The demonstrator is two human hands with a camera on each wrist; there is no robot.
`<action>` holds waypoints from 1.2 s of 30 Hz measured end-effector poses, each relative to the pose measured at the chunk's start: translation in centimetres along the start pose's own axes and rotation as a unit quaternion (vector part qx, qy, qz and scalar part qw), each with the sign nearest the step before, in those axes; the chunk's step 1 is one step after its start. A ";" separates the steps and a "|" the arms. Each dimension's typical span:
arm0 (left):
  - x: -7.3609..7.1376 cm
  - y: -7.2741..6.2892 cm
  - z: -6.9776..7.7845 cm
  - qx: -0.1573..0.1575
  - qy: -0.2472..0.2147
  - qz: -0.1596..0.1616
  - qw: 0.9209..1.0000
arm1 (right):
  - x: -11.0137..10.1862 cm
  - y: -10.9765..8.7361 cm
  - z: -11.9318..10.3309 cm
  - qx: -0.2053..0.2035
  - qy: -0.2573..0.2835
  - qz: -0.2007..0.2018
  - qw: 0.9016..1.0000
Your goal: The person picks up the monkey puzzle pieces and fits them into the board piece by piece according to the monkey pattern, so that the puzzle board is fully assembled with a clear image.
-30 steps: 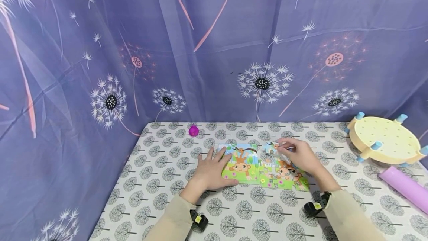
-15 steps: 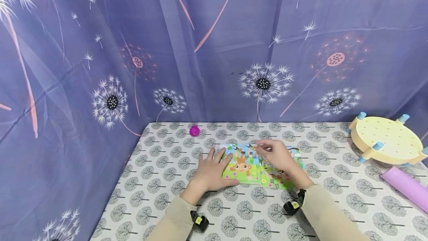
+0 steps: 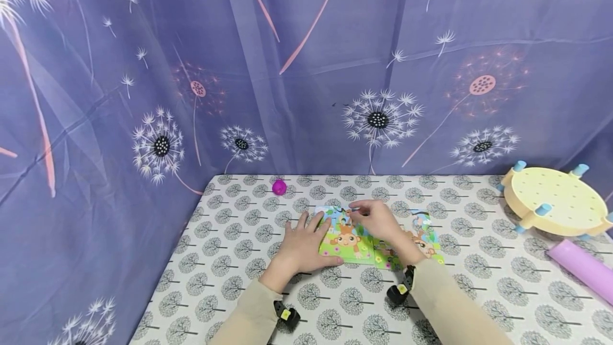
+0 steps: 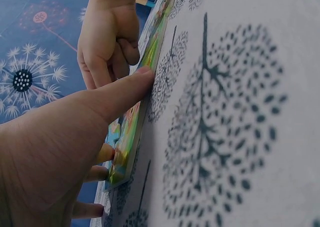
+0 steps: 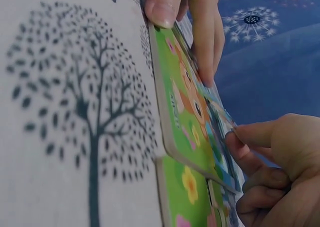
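Right hand [image 3: 378,221] shifted left, pinching thin piece [image 5: 228,118] | left hand [image 3: 300,248] spread on monkey board [image 3: 346,244] | jigsaw pieces [image 3: 425,238] alongside

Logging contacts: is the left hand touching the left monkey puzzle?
Touching: in the right wrist view, the left hand rests its thumb on the edge of the puzzle.

The monkey puzzle [image 3: 347,243] is green and blue, the tablecloth [image 3: 351,300] white with grey trees.
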State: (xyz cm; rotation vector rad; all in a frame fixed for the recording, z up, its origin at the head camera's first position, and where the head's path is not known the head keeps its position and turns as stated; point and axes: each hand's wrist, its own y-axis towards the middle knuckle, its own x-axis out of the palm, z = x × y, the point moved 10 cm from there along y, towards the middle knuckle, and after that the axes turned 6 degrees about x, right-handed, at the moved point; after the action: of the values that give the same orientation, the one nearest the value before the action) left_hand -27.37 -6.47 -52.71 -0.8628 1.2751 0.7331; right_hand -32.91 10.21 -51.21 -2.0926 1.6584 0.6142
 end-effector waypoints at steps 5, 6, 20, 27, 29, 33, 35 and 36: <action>-0.1 0.0 0.1 0.001 0.005 0.000 1.000 | 0.6 0.2 -0.1 0.015 -0.004 -0.012 1.000; -0.1 0.0 0.1 0.001 0.007 0.001 1.000 | 0.6 0.2 0.0 0.019 -0.007 -0.013 1.000; -0.3 0.4 0.2 -0.026 -0.008 -0.007 1.000 | 0.7 0.3 0.2 0.043 -0.025 -0.014 0.999; -0.5 0.5 0.3 -0.024 -0.004 -0.005 1.000 | 0.1 0.2 0.5 0.052 -0.014 -0.005 0.999; -0.5 0.6 0.3 -0.023 -0.002 -0.005 1.000 | 0.0 0.1 0.7 0.052 -0.010 -0.004 0.999; -0.4 0.6 0.2 -0.024 0.002 -0.006 1.000 | -0.1 0.2 0.9 0.043 -0.014 -0.002 0.999; -0.4 0.6 0.2 -0.025 0.004 -0.009 1.000 | 0.0 0.2 1.0 0.038 -0.019 -0.001 0.999; -0.4 0.6 0.2 -0.025 0.004 -0.008 1.000 | 0.0 0.2 0.9 0.035 -0.021 -0.001 0.999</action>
State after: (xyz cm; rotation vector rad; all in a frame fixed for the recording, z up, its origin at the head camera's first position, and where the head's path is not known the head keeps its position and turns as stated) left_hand -27.86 -5.98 -52.39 -0.9158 1.2609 0.7523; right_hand -33.18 10.72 -51.95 -2.0173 1.6300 0.5866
